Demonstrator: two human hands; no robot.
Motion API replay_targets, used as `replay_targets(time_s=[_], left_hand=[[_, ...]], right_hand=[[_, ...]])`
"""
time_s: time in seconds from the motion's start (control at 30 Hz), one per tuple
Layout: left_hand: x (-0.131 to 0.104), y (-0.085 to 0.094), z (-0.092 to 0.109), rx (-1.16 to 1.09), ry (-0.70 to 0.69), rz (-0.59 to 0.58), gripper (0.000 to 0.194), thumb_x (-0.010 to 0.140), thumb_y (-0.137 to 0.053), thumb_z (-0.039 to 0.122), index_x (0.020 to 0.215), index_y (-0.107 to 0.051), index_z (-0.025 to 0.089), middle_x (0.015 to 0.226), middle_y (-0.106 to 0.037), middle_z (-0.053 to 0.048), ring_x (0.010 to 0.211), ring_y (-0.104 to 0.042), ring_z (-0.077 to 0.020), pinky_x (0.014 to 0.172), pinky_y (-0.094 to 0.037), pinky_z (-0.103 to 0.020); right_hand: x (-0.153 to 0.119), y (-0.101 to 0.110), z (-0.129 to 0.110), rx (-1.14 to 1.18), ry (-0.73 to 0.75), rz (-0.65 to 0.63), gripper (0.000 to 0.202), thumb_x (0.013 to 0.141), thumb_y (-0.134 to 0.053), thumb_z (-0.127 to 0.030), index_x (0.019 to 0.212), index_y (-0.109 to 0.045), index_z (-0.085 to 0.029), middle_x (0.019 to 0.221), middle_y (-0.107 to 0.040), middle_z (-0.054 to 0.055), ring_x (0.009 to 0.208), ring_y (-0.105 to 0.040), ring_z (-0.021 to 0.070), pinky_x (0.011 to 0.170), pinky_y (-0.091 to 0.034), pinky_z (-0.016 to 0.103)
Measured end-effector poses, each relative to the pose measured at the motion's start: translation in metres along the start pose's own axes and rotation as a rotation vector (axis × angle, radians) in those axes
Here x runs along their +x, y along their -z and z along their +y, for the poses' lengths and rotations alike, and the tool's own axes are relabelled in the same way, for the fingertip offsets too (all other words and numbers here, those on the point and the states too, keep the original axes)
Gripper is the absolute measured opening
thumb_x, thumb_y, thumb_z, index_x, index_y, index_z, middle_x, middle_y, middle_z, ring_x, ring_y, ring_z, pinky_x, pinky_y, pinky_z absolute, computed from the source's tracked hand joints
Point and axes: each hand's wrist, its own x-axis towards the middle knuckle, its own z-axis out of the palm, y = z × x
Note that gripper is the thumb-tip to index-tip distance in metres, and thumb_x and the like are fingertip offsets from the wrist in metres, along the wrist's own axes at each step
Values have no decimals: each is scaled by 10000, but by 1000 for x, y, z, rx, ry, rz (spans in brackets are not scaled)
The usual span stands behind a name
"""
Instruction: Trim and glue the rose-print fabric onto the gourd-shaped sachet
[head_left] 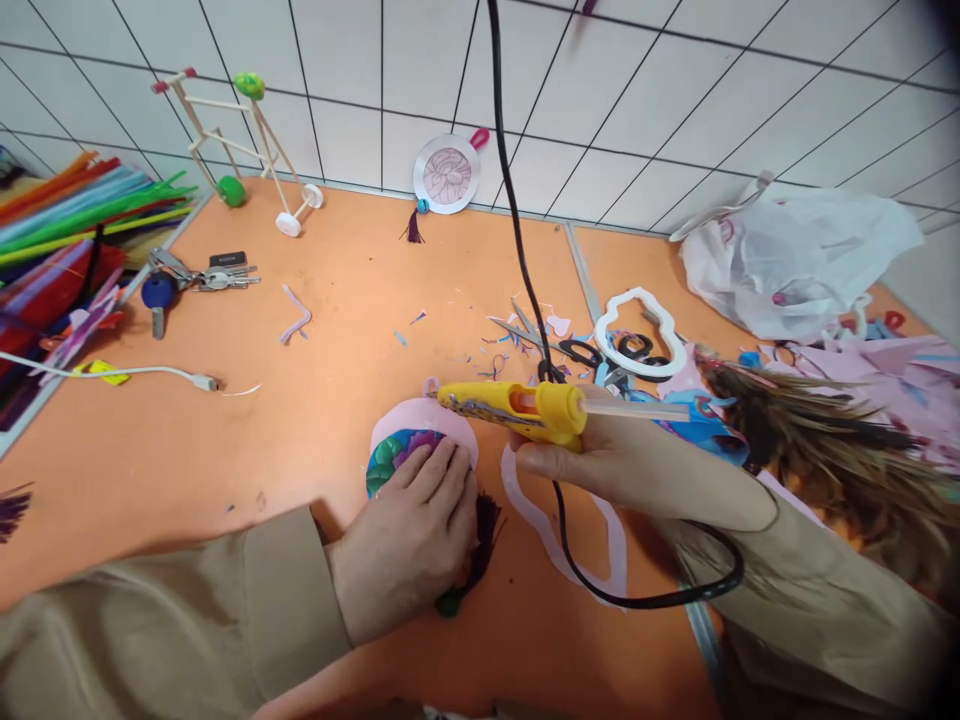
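Observation:
My right hand (600, 455) is closed around a yellow hot glue gun (517, 408), a clear glue stick (637, 408) sticking out of its back end. The gun's nozzle points left, close to a small pink loop on the upper edge of a round pink craft piece (412, 415). My left hand (412, 530) lies over that piece, fingers stretched out flat on its puffy green, blue and purple middle; the thumb is hidden. From under the left hand a dark tassel (487, 525) trails out. Whether the nozzle touches the loop I cannot tell.
A black cord (510, 180) hangs across the middle. Scissors (525, 330), scraps and a white wavy frame (609, 330) lie right of centre. Farther right are feathers (810, 430) and a plastic bag (787, 260). Keys (217, 275) and pipe cleaners (82, 215) lie left.

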Motion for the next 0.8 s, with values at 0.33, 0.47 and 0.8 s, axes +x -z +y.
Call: replay_targets(time_s=[0.33,0.47,0.8], left_hand=[[2,3,3,30,-28,-35,344,927,-441,149,1137,-650,-26,1221,-652,-289,1117,-606,-350,909,-486,-479],[2,4,3,59,-23,-4,355,928,-398,124,1109,-676,-2,1191,-686,-250,1094,-618,-339,896,-493,-461],[2,4,3,64,-23,-1,368,933,-386,130,1102,-687,4,1188,-694,-237,1070,-634,-327,884,-496,-443]], right_hand=[[3,-10,3,-101,-63,-74,172,886,-597,-361,814,-687,-233,721,-663,18,646,-588,174,591,-471,291],[4,-10,4,-153,-69,-64,282,917,-544,-441,787,-646,-212,723,-657,22,626,-568,159,585,-444,291],[3,-10,5,-135,-56,-43,213,907,-570,-385,816,-672,-221,683,-644,14,581,-559,152,551,-408,284]])
